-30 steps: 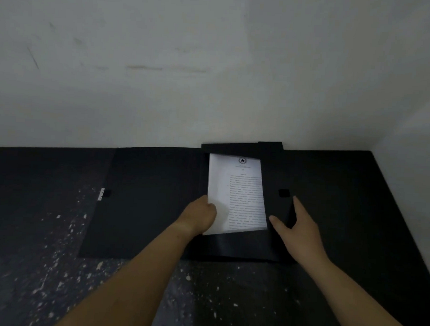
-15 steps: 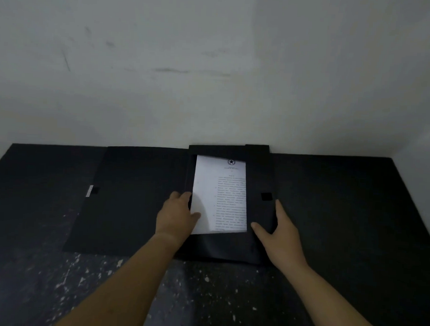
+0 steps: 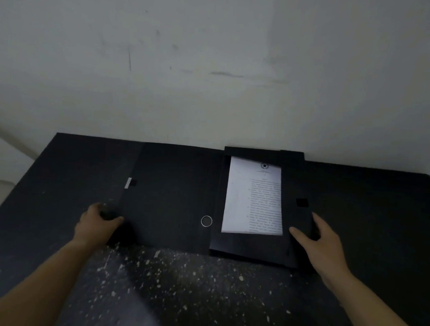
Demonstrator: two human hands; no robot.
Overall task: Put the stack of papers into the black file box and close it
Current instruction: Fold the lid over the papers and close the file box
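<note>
The black file box (image 3: 249,245) lies open on the dark table, its tray to the right. The white stack of printed papers (image 3: 253,199) lies flat inside the tray. The box's lid (image 3: 168,197) is spread flat to the left, with a small metal ring (image 3: 206,221) near the spine. My left hand (image 3: 98,223) grips the lid's near left corner, fingers curled around its edge. My right hand (image 3: 314,243) rests against the tray's right side flap, fingers spread, thumb pointing toward the papers.
The black table (image 3: 203,290) is speckled with white paint flecks near me. A pale wall (image 3: 213,64) rises right behind the box. The table's left edge (image 3: 18,179) runs diagonally, with a pale floor beyond it.
My left hand left the papers and moved left to the lid's outer corner. My right hand stayed at the tray's right side. The camera view shifted left.
</note>
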